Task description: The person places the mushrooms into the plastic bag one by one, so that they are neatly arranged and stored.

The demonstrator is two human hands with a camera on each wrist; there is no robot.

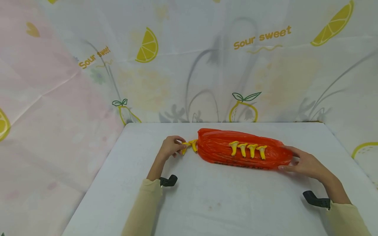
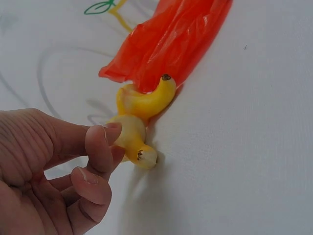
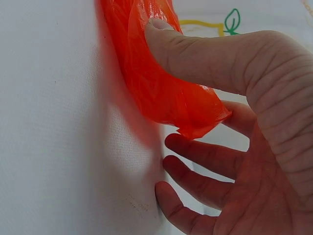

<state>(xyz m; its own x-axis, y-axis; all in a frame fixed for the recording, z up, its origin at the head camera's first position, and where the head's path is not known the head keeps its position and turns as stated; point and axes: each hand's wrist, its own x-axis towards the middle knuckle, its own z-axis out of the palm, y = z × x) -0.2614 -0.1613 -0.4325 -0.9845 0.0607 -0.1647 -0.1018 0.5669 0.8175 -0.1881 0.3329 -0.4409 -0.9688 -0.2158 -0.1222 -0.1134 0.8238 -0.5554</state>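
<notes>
A red plastic bag (image 1: 215, 146) lies flattened lengthwise across the table, with dark lettering along its near edge. Several yellow trumpet-shaped mushrooms (image 1: 252, 150) rest in a row on top of it. My left hand (image 1: 172, 147) pinches another such mushroom (image 2: 131, 139) between thumb and fingertips, just off the bag's left end. Between that one and the bag sits one more yellow mushroom (image 2: 149, 103), close against the red plastic. At the opposite end, my right hand (image 1: 308, 165) holds the bag's right end, thumb on the near side and index finger behind; the other fingers spread loosely below.
The table (image 1: 224, 203) has a white cover. Behind it hangs a cloth (image 1: 183, 82) printed with lemons and lettering, which also runs along the left side. A black wrist camera (image 1: 169, 181) is strapped to the left wrist, another camera (image 1: 316, 199) to the right.
</notes>
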